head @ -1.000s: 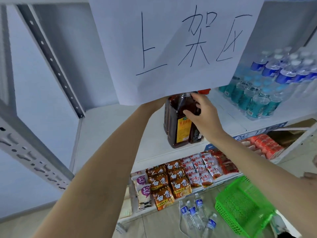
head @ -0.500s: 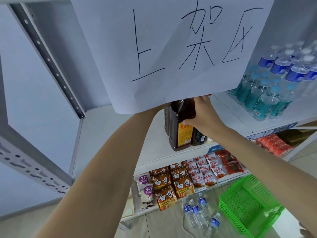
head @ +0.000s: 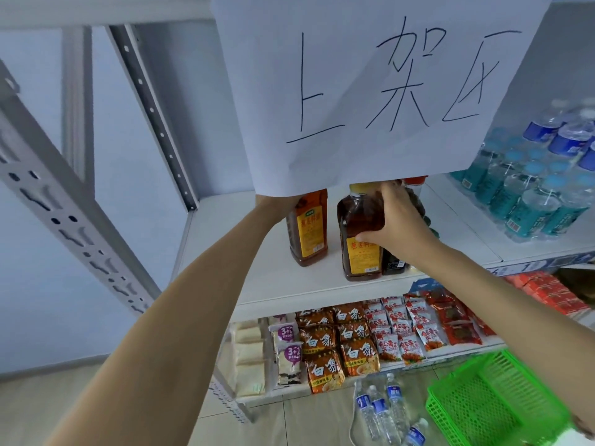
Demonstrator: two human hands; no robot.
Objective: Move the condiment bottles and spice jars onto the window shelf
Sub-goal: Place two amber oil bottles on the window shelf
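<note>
The right hand (head: pixel 399 223) has its grip wrapped round a brown bottle (head: pixel 360 239) with a yellow cap and a yellow label. The thumb sits on the front of the bottle, just above the label, and the fingers curl round its right side. The bottle stands upright on the white shelf (head: pixel 225 252), near the front edge.

The left hand (head: pixel 283 206) reaches in under a big paper sign (head: pixel 380 88) that hangs down in front. It touches the top of a second brown bottle (head: pixel 307 233), which also stands upright on the shelf, just left of the first one. The sign hides most of this hand, so I cannot tell if its grip is pinching the bottle or spread out.

That makes 2 brown bottles with yellow labels. Behind the right hand there is 1 small dark bottle (head: pixel 394 263), touching the first brown bottle, and 1 more bottle with a red cap (head: pixel 415 181), mostly hidden.

Far right on the same shelf stand many water bottles (head: pixel 528 201), too many to count. The shelf below holds rows of snack packs (head: pixel 351 346). On the floor are 4 small water bottles (head: pixel 383 410) and 1 green basket (head: pixel 495 403).
</note>
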